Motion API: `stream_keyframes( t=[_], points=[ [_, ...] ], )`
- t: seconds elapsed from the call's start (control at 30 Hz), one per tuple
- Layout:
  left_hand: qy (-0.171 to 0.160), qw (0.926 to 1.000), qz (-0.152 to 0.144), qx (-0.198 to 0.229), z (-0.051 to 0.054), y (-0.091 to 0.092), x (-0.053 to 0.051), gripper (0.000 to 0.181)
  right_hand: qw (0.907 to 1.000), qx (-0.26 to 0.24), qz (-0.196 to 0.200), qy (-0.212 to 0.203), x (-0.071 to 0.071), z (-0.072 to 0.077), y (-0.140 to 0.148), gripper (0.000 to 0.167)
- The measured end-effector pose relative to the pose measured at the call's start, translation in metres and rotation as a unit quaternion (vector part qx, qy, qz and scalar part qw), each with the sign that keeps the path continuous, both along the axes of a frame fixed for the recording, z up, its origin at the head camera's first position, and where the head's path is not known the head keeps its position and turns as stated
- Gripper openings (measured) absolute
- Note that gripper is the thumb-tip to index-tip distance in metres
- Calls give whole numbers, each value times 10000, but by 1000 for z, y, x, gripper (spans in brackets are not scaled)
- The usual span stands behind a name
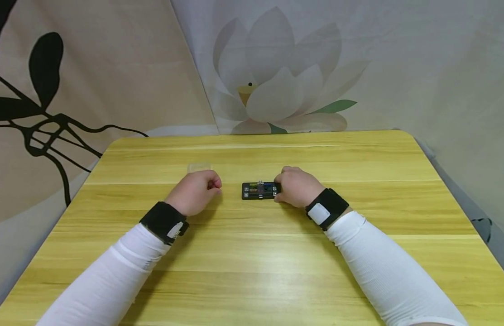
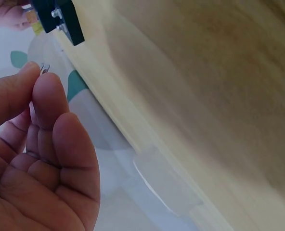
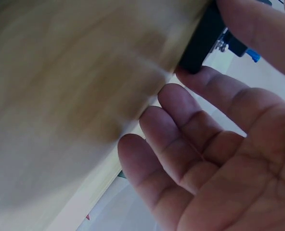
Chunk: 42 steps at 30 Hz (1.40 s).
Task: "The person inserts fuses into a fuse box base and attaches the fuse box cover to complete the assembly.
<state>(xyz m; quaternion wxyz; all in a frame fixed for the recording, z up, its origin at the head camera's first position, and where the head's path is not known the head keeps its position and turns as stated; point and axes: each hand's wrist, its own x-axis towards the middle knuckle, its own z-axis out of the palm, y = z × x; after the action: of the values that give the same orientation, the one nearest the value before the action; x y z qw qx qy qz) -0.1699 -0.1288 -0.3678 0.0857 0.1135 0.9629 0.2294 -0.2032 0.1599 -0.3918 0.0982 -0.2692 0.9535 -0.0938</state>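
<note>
A black fuse block (image 1: 252, 191) with coloured inserts and screw terminals lies on the table. My right hand (image 1: 299, 186) holds its right end between thumb and index finger, the other fingers loosely bent below the black block (image 3: 200, 45) in the right wrist view. To the left, my left hand (image 1: 192, 192) is raised apart from the block. Its thumb and index finger pinch a small shiny metal piece (image 2: 45, 68), only the tip of which shows; its exact kind is hidden. The piece cannot be made out in the head view.
A clear plastic lid or shallow box (image 1: 199, 167) lies just behind my left hand. The wooden table (image 1: 260, 271) reaches back to a curtain (image 1: 398, 81) with a printed flower.
</note>
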Motion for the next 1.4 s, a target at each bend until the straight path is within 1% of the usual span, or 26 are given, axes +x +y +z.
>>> stream_keyframes(
  t=[0.2, 0.3, 0.53, 0.8, 1.1, 1.23, 1.4],
  points=[
    [-65, 10000, 22, 48, -3, 5, 1, 6, 10000, -3, -10, -16, 0, 0, 0, 49],
    [-68, 9999, -27, 96, -3, 7, 1, 6, 10000, -4, -17, -24, 0, -1, 0, 49],
    [10, 9997, -157, 202, -2, 16, 2, 7, 10000, -4, 8, -16, 0, 0, 1, 50],
    [41, 9993, -181, 310, -1, 25, 4, 5, 10000, -26, 18, 32, -1, -2, 1, 50],
    [178, 9986, -343, 352, -4, 27, 4, 5, 10000, -25, -12, -4, -1, -2, 0, 49],
    [169, 9986, -354, 362, -6, 29, 4, 5, 10000, -2, -3, -10, -1, -2, 0, 50],
    [136, 9988, -337, 337, -6, 30, 4, 5, 10000, -1, 16, -6, -1, -3, 1, 51]
  ],
)
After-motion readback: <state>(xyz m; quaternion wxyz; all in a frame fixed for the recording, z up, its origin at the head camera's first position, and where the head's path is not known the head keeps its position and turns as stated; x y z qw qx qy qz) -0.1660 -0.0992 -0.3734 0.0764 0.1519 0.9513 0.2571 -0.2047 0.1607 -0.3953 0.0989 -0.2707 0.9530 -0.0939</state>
